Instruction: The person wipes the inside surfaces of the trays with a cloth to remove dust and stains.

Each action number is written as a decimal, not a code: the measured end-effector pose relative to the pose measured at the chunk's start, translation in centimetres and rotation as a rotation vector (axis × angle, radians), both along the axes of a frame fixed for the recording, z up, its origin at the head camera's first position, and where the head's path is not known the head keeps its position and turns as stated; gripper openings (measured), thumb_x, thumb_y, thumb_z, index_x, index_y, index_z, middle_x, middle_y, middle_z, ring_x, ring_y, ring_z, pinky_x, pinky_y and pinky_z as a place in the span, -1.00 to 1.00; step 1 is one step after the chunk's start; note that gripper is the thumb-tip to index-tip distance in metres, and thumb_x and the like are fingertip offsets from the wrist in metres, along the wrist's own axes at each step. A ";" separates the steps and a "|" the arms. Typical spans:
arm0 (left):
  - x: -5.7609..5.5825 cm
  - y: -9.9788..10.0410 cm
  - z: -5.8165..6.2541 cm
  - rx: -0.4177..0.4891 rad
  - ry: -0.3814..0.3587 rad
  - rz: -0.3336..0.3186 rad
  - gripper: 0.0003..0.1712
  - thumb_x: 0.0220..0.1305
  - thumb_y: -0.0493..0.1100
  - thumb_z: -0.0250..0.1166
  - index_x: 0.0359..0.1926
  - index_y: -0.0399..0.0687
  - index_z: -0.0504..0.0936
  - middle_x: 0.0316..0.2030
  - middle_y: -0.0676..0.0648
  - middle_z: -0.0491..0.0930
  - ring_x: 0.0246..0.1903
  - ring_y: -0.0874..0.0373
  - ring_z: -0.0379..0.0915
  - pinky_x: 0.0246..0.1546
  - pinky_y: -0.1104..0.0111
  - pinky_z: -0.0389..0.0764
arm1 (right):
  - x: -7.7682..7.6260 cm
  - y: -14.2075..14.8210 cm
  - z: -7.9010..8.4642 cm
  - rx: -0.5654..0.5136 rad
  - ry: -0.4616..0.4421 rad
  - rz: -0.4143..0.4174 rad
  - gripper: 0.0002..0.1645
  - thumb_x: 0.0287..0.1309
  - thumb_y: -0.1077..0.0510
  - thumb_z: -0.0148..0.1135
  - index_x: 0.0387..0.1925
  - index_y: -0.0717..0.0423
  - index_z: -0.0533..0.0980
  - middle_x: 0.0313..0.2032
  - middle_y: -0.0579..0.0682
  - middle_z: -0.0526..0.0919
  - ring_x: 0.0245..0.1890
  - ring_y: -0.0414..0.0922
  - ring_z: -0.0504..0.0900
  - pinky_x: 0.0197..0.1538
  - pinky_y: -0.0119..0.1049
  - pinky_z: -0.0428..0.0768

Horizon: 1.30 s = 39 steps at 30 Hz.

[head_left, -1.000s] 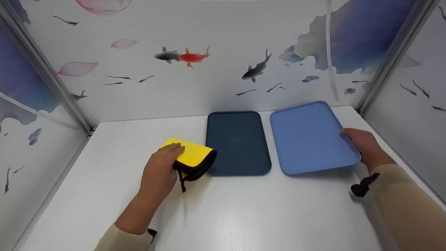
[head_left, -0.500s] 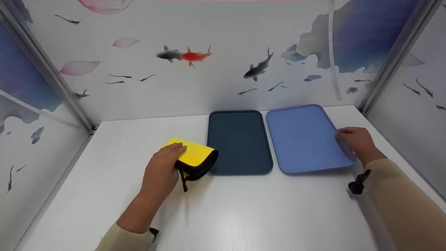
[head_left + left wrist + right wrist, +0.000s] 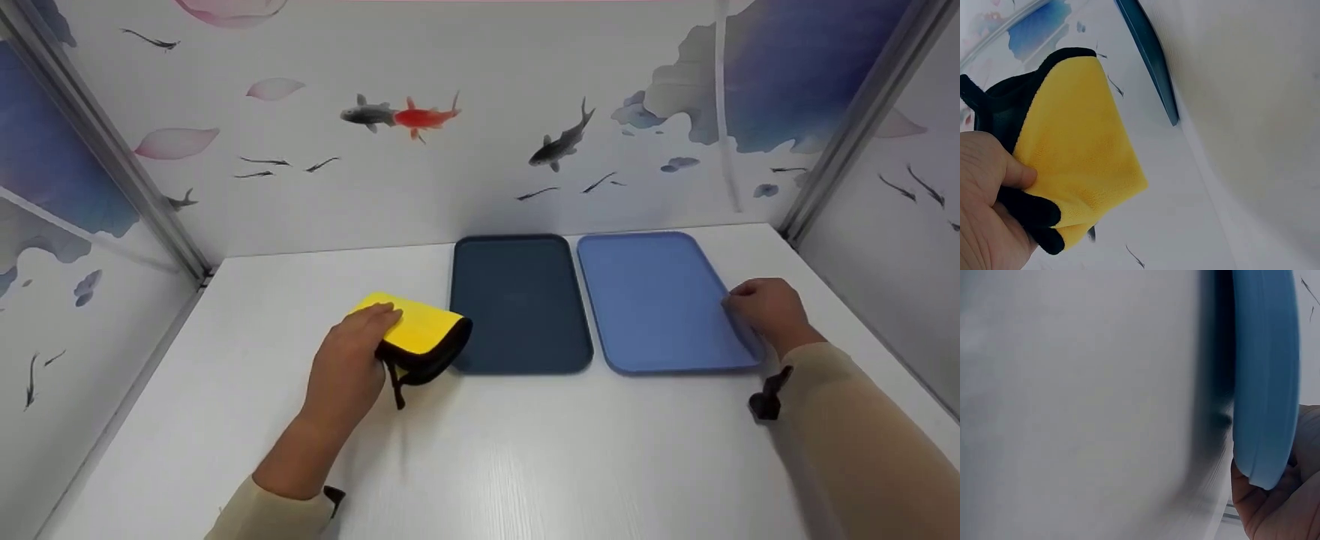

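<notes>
My left hand holds a folded yellow cloth with black edging, raised above the white table at the near left corner of a dark teal tray. In the left wrist view the thumb presses on the yellow face of the cloth, and a black loop sticks out from it. My right hand pinches the right edge of a light blue tray lying to the right of the dark one. The right wrist view has the blue tray's side edge-on, fingers under its rim and a dark shadow beneath.
Behind the trays rises a white wall panel painted with fish and petals. Side panels with metal posts close off the left and right. White tabletop extends in front of the trays.
The right hand has moved the blue tray left and lowered it, so it lies straighter and flatter beside the dark tray. The left hand with the cloth has barely moved.
</notes>
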<state>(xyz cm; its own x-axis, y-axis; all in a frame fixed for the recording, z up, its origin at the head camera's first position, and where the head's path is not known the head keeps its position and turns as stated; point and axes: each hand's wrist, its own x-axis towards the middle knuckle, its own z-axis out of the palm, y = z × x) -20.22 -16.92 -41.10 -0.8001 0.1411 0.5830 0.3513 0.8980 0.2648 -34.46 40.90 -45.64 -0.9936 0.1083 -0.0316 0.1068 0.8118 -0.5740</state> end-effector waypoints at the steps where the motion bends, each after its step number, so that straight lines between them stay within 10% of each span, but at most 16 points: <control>1: 0.0 0.0 0.0 0.001 0.001 0.000 -0.35 0.08 -0.62 0.41 0.18 -0.10 0.67 0.22 -0.11 0.67 0.24 -0.09 0.60 0.32 0.04 0.59 | 0.0 0.1 0.0 0.007 0.002 0.006 -0.52 0.37 0.08 0.17 0.05 0.44 0.61 -0.05 0.38 0.67 -0.19 0.10 0.57 -0.31 -0.27 0.51; 20: 0.0 0.0 0.1 0.002 0.001 -0.015 -0.34 0.08 -0.64 0.39 0.19 -0.11 0.68 0.22 -0.13 0.67 0.24 -0.11 0.60 0.32 0.04 0.59 | 0.1 0.0 0.7 0.125 -0.021 0.090 -0.49 0.37 0.07 0.08 0.03 0.48 0.58 -0.11 0.39 0.67 -0.21 0.16 0.60 -0.27 -0.20 0.53; 29: 0.0 -0.5 0.0 0.008 0.001 -0.010 -0.38 0.12 -0.62 0.37 0.19 -0.11 0.67 0.22 -0.12 0.67 0.25 -0.09 0.59 0.32 0.03 0.58 | 0.6 -1.5 1.8 0.221 -0.023 0.091 -0.35 0.46 -0.01 -0.06 0.18 0.55 0.44 0.13 0.56 0.54 0.04 0.44 0.57 0.04 0.34 0.54; 39: -0.3 -1.0 0.2 0.028 -0.002 0.012 -0.39 0.14 -0.61 0.37 0.20 -0.12 0.67 0.22 -0.14 0.67 0.25 -0.11 0.59 0.34 0.02 0.57 | 0.5 -5.7 4.2 0.128 0.056 0.151 -0.29 0.50 -0.01 -0.03 0.39 0.50 0.28 0.18 0.55 0.49 0.10 0.40 0.53 0.13 0.36 0.49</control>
